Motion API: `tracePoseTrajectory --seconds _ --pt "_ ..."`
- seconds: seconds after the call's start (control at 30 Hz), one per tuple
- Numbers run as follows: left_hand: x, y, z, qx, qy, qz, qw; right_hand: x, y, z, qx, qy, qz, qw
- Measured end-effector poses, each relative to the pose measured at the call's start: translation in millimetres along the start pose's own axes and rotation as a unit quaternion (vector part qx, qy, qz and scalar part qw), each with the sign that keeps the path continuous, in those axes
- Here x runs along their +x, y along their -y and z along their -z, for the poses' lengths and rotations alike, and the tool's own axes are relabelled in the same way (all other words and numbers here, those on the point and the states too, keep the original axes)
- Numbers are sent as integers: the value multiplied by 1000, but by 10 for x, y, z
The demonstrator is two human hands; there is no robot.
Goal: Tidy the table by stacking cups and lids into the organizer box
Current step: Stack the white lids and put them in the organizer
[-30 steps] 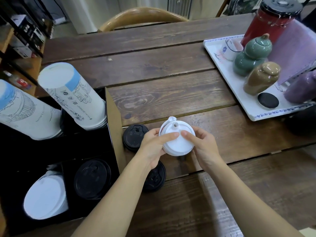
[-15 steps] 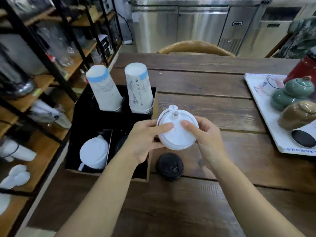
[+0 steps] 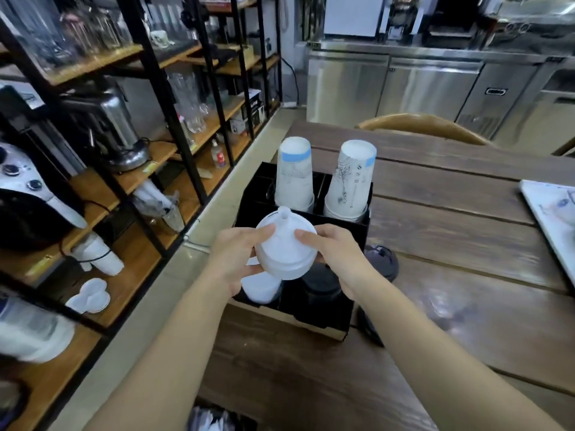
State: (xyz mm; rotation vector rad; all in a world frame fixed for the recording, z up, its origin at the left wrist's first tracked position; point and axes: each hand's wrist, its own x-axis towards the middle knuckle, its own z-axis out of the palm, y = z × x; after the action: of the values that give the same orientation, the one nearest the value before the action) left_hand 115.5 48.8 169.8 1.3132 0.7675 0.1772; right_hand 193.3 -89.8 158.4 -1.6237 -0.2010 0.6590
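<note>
Both hands gripped a white lid (image 3: pixel 284 250) above the organizer box (image 3: pixel 361 225) at the table's (image 3: pixel 451 219) left edge; the left hand (image 3: pixel 236 259) clamped its left rim, the right hand (image 3: pixel 334 256) its right; two inverted cup stacks (image 3: pixel 295 175) filled the box's far compartments; black lids (image 3: pixel 381 262) lay just beside its right wall.

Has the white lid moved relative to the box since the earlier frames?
Yes. The white lid, held by both hands, has shifted left: it was over the table right of the box, and is now above the box's near compartments.
</note>
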Motion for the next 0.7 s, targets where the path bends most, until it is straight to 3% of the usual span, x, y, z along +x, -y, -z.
tracePoseTrajectory --seconds 0.3,0.5,0.63,0.7 --pt "549 310 318 88 -35 -24 995 292 -212 -534 -62 -14 -51 997" --pt "720 428 402 137 -12 -16 990 481 -345 -697 -150 -31 -73 986" --pt "783 498 440 174 -8 -14 985 511 -363 -766 -259 -31 -67 963" --pt "799 518 452 179 -1 -8 984 477 -363 -820 -367 -34 -56 928"
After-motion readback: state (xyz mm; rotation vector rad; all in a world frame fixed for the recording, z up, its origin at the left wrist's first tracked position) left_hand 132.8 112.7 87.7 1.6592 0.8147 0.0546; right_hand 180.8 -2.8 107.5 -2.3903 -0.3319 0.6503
